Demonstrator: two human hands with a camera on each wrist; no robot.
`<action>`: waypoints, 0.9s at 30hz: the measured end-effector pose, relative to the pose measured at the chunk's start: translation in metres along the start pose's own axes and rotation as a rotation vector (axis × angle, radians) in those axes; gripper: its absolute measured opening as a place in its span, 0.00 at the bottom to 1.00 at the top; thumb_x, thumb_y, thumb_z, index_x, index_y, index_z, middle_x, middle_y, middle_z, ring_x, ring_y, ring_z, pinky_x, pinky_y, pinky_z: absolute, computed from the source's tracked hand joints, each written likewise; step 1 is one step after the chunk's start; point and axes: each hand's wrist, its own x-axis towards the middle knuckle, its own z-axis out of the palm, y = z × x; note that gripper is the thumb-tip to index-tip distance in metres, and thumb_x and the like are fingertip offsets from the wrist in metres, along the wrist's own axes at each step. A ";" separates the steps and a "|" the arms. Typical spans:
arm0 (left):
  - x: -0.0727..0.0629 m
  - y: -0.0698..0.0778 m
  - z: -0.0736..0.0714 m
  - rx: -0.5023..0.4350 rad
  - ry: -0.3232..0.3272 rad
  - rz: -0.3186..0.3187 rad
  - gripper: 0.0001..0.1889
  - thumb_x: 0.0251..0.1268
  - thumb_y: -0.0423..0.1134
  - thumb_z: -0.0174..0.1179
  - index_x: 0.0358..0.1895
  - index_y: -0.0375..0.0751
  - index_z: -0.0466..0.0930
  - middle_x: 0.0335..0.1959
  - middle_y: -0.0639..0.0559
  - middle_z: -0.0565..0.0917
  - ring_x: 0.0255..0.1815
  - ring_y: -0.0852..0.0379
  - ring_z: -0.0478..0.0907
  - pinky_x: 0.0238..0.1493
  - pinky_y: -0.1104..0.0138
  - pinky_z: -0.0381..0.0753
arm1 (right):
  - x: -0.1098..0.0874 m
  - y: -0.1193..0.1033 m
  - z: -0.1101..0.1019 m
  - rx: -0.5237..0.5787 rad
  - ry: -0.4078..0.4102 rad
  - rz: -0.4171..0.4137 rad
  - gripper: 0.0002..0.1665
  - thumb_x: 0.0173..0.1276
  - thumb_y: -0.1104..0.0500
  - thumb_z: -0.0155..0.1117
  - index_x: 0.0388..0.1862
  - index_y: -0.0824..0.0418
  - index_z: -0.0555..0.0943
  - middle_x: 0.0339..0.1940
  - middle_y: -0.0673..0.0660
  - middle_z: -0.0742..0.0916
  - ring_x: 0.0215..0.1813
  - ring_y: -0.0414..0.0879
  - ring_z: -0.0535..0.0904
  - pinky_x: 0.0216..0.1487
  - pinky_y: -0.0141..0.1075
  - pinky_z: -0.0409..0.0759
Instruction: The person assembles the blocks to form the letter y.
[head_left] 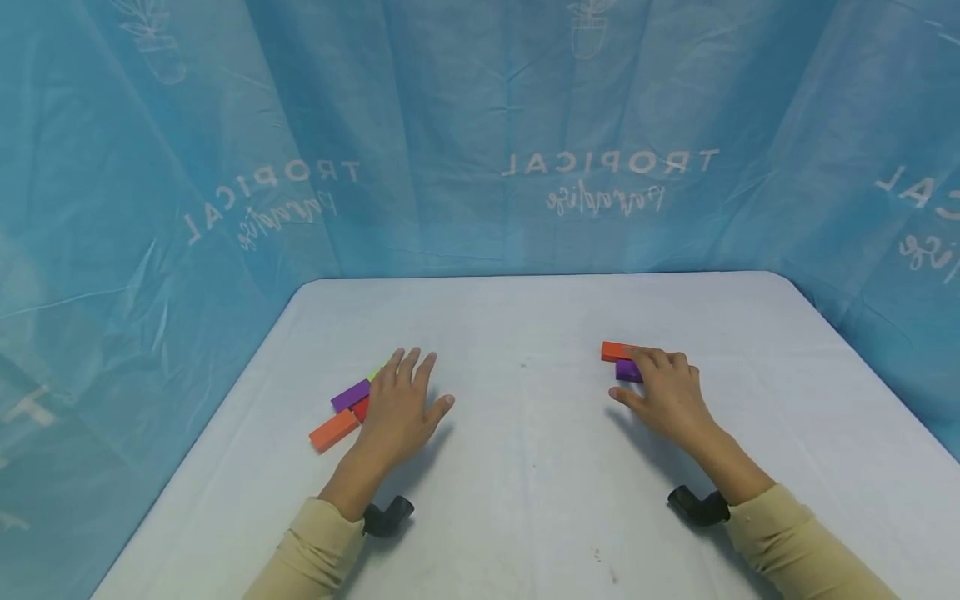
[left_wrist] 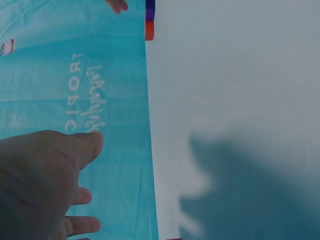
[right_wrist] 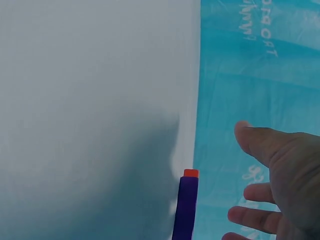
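Observation:
My left hand (head_left: 401, 412) is held over the left part of the table, fingers spread and straight, holding nothing. Beside and partly beneath it in the head view lie an orange block (head_left: 333, 431), a purple block (head_left: 351, 396), a red block (head_left: 362, 408) and a sliver of a yellow-green block (head_left: 372, 375). On the other side, my right hand (head_left: 671, 396) hovers with its thumb apart from the fingers and nothing gripped. Its fingers overlap an orange block (head_left: 616, 351) and a purple block (head_left: 627, 372) lying side by side; the right wrist view shows the purple block (right_wrist: 185, 207) below the thumb.
A white cloth covers the table (head_left: 517, 467). Blue printed curtains (head_left: 465, 125) hang behind and along both sides. Black curved pieces (head_left: 387, 517) are at both wrists, next to the beige sleeves (head_left: 318, 542).

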 end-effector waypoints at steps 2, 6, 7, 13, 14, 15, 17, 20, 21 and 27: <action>0.000 -0.002 0.000 -0.010 0.006 -0.006 0.38 0.64 0.56 0.54 0.73 0.43 0.54 0.73 0.39 0.57 0.75 0.39 0.48 0.70 0.41 0.51 | 0.000 0.002 0.000 0.008 0.001 0.004 0.41 0.58 0.46 0.67 0.65 0.65 0.67 0.61 0.69 0.74 0.60 0.69 0.63 0.56 0.63 0.60; 0.000 -0.008 -0.002 -0.039 0.017 -0.016 0.37 0.64 0.56 0.55 0.72 0.42 0.56 0.72 0.39 0.60 0.74 0.38 0.50 0.69 0.41 0.53 | 0.001 0.005 -0.001 0.012 0.002 0.013 0.41 0.58 0.47 0.68 0.65 0.64 0.68 0.61 0.70 0.74 0.60 0.69 0.64 0.55 0.63 0.62; 0.000 -0.010 -0.002 -0.046 0.017 -0.017 0.37 0.64 0.56 0.55 0.72 0.41 0.56 0.72 0.38 0.60 0.74 0.38 0.51 0.69 0.40 0.53 | 0.002 0.006 -0.001 0.015 -0.002 0.016 0.41 0.58 0.47 0.68 0.65 0.65 0.68 0.61 0.70 0.74 0.60 0.69 0.63 0.55 0.63 0.62; 0.000 -0.018 -0.004 -0.092 -0.008 -0.049 0.38 0.63 0.56 0.56 0.72 0.40 0.56 0.72 0.39 0.60 0.74 0.38 0.50 0.68 0.40 0.53 | 0.005 0.010 -0.002 0.042 -0.059 0.049 0.42 0.58 0.46 0.67 0.67 0.65 0.67 0.62 0.71 0.73 0.61 0.71 0.62 0.56 0.64 0.62; 0.000 -0.019 -0.005 -0.099 -0.013 -0.056 0.39 0.63 0.56 0.56 0.72 0.40 0.56 0.72 0.39 0.60 0.74 0.38 0.50 0.68 0.40 0.53 | 0.006 0.011 -0.003 0.050 -0.070 0.058 0.42 0.58 0.46 0.67 0.67 0.64 0.67 0.62 0.71 0.73 0.61 0.71 0.62 0.56 0.64 0.62; 0.001 -0.021 -0.005 -0.104 -0.016 -0.063 0.39 0.62 0.55 0.57 0.72 0.41 0.56 0.72 0.39 0.60 0.74 0.38 0.50 0.67 0.40 0.53 | 0.007 0.012 -0.003 0.059 -0.081 0.068 0.42 0.59 0.46 0.67 0.67 0.64 0.67 0.62 0.71 0.73 0.61 0.71 0.62 0.56 0.64 0.61; 0.001 -0.024 -0.005 -0.111 -0.020 -0.074 0.39 0.62 0.55 0.58 0.71 0.41 0.56 0.72 0.39 0.60 0.73 0.38 0.50 0.67 0.40 0.53 | 0.008 0.015 -0.003 0.079 -0.097 0.083 0.42 0.59 0.46 0.66 0.67 0.64 0.67 0.62 0.71 0.73 0.61 0.71 0.62 0.57 0.65 0.61; 0.001 -0.028 -0.004 -0.122 -0.022 -0.086 0.38 0.61 0.54 0.59 0.71 0.42 0.57 0.71 0.40 0.61 0.73 0.38 0.51 0.67 0.40 0.54 | 0.010 0.020 -0.003 0.106 -0.118 0.105 0.41 0.60 0.46 0.66 0.67 0.64 0.66 0.63 0.72 0.72 0.61 0.71 0.62 0.57 0.65 0.61; 0.001 -0.030 -0.004 -0.124 -0.021 -0.086 0.38 0.60 0.54 0.60 0.71 0.42 0.58 0.71 0.39 0.62 0.73 0.38 0.52 0.66 0.40 0.54 | 0.011 0.021 -0.003 0.114 -0.124 0.112 0.41 0.60 0.46 0.66 0.68 0.64 0.66 0.63 0.72 0.72 0.61 0.70 0.62 0.57 0.65 0.61; 0.001 -0.040 0.000 -0.139 0.000 -0.084 0.36 0.57 0.51 0.63 0.67 0.39 0.64 0.67 0.39 0.67 0.69 0.38 0.56 0.63 0.41 0.58 | 0.012 0.028 -0.003 0.156 -0.150 0.149 0.42 0.61 0.45 0.65 0.68 0.63 0.65 0.65 0.72 0.70 0.62 0.70 0.61 0.57 0.66 0.62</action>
